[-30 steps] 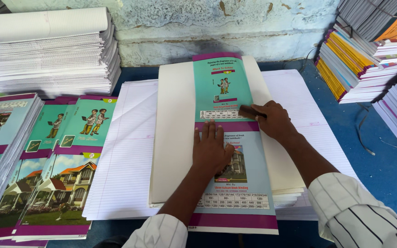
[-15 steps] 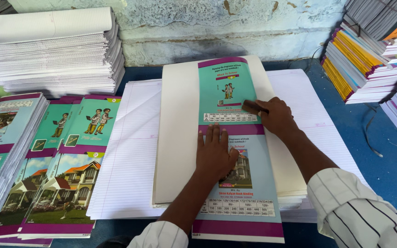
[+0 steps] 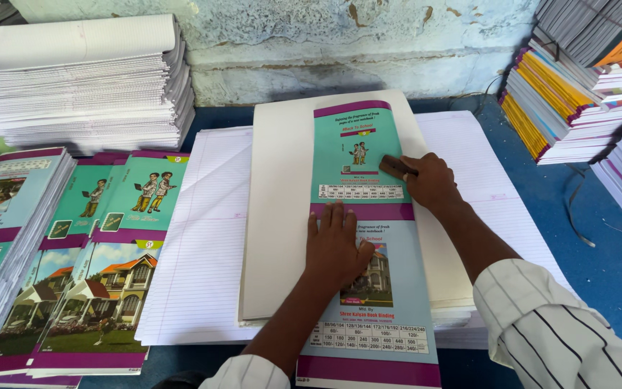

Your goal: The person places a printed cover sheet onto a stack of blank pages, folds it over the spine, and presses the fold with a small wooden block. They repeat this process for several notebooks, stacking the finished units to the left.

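Now the left hand (image 3: 336, 248) lies flat, fingers spread, pinning the printed cover (image 3: 365, 238) so it cannot slip. At two o'clock, the right hand (image 3: 430, 180) grips a small dark block (image 3: 397, 168), pressing down.

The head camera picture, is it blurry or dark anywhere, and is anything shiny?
Head view: sharp and evenly lit; both hands, left hand and right hand, look crisp on the printed cover sheet. Soft shadows fall under the paper stack by the wall. No strong glare shows. The striped sleeve at the edge looks stretched.
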